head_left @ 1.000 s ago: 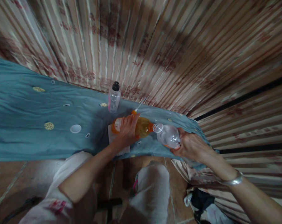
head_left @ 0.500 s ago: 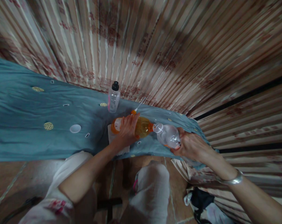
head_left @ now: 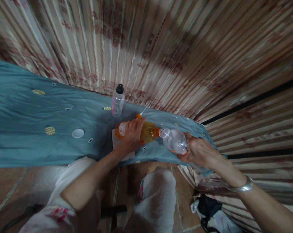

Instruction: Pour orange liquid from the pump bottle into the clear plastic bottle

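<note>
My left hand (head_left: 133, 134) is wrapped round an orange bottle (head_left: 148, 132) that lies tilted on its side, its neck toward the right. That neck meets the mouth of a clear plastic bottle (head_left: 174, 141), which my right hand (head_left: 195, 150) grips near its base. A little orange shows along the clear bottle's lower side. Just beyond my left hand lies an orange pump top (head_left: 138, 116) with a thin pale tube. A folded white tissue (head_left: 115, 139) is under the orange bottle, partly hidden by my left arm.
A clear squeeze bottle with a black cap (head_left: 118, 101) stands near the curtain (head_left: 146, 58). To the left, a small white lid (head_left: 78, 133) lies on the blue cloth (head_left: 22, 119). Dark and pale fabric (head_left: 209, 207) lies on the floor at lower right.
</note>
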`<state>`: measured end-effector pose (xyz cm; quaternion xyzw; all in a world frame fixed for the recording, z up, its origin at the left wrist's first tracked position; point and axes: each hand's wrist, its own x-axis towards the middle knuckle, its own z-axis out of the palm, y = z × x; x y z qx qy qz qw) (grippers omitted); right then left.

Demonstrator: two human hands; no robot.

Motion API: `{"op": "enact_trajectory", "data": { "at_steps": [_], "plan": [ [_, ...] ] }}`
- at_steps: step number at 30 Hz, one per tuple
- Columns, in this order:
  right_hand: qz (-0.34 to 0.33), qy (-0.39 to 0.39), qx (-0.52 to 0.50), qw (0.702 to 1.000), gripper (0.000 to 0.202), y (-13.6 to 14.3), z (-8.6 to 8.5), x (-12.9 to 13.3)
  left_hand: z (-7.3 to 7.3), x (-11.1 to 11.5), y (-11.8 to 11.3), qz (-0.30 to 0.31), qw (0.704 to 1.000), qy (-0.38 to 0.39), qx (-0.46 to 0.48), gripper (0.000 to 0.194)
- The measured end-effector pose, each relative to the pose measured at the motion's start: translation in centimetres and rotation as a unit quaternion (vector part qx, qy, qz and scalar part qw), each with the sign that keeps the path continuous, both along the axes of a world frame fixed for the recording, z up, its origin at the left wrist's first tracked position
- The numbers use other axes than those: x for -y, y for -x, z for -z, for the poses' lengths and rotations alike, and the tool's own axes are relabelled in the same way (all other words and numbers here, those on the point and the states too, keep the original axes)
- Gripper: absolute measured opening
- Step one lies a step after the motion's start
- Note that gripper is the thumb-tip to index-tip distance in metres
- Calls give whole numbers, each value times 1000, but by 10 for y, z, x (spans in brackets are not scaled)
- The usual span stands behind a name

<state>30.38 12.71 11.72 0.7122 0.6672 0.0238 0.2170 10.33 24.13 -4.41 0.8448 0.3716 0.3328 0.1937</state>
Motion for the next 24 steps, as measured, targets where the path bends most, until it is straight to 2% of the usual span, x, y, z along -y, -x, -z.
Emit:
{"op": "enact_trajectory", "data": {
  "at_steps": [24],
  "plan": [
    [0, 16, -1, 1000, 47, -3, 1, 0, 2, 0, -1, -4, 1000, -10, -12, 91]
  ]
}}
